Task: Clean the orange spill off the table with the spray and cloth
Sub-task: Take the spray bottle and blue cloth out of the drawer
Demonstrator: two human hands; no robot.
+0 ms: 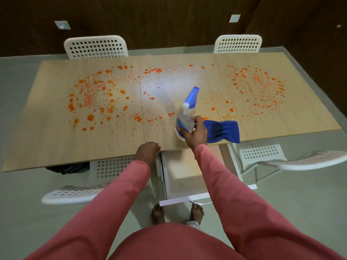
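Two arms reach forward — right hand grips the spray bottle; left hand curls over the table edge.

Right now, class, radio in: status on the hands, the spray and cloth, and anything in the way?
Right hand gripping spray bottle. Left hand resting on table edge. Blue cloth lying beside bottle. Orange spill unwiped; nothing in the way.

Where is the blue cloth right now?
In the head view, the blue cloth lies on the table near its front edge, right of centre, just right of the right hand that grips the spray bottle.
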